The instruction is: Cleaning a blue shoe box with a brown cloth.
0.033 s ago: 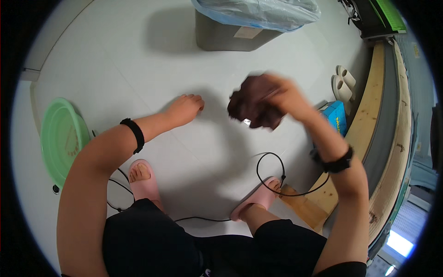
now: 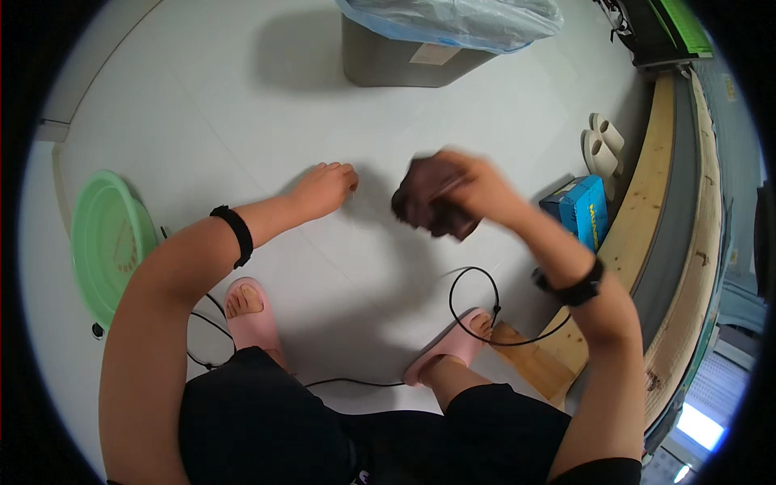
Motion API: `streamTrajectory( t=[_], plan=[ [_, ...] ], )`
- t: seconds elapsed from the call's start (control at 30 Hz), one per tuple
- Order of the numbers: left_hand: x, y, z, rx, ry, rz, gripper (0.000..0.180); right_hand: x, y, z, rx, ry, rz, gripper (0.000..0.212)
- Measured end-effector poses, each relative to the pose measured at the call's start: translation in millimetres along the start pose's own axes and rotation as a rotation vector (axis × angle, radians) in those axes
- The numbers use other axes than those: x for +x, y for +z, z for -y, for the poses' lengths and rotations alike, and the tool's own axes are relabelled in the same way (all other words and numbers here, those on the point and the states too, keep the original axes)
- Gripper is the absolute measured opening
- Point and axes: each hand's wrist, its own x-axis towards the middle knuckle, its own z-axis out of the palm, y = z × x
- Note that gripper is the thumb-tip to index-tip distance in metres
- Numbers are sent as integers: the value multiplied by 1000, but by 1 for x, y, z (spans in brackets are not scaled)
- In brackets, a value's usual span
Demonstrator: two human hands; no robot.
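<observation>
Pale floor [image 2: 234,178] spreads beneath the right hand [image 2: 483,187], whose fingers are clamped on a crumpled dark brown cloth [image 2: 430,194]. It bunches out leftward from that grip, long axis unclear. Further left, the left hand [image 2: 325,190] is loosely curled; whether it holds anything, I cannot tell.

Pale floor [image 2: 218,137] gives a wide lane toward 10 and 11 o'clock, between the green basin [image 2: 99,230] at 9 and the lined bin [image 2: 384,61] at 12, with a narrow gap between the left hand [image 2: 325,191] and the dark crumpled cloth [image 2: 428,194] near centre. Toward 3, the blue box [image 2: 588,212], cream slippers [image 2: 599,153] and wooden board [image 2: 643,214] block passage, while the black cable loop [image 2: 496,309] at 4 and pink slippers [image 2: 255,327] at 5 and 8 obstruct the near side.
</observation>
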Motion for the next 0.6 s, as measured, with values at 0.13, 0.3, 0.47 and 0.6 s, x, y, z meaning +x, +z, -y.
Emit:
streamTrajectory(
  t=[0.13,0.3,0.47,0.6],
  plan=[
    [2,-4,1,-11,36,-133,15,-16,103,-60,-321,-235,89,41],
    [3,-7,9,-3,67,-193,16,-38,133,-94,-845,-613,104,33],
    [8,-8,19,-27,12,-237,17,24,100,-128,-714,-371,-108,28],
    [14,-10,14,-37,-1,-236,17,61,41,-155,-572,83,-443,30]
  ],
)
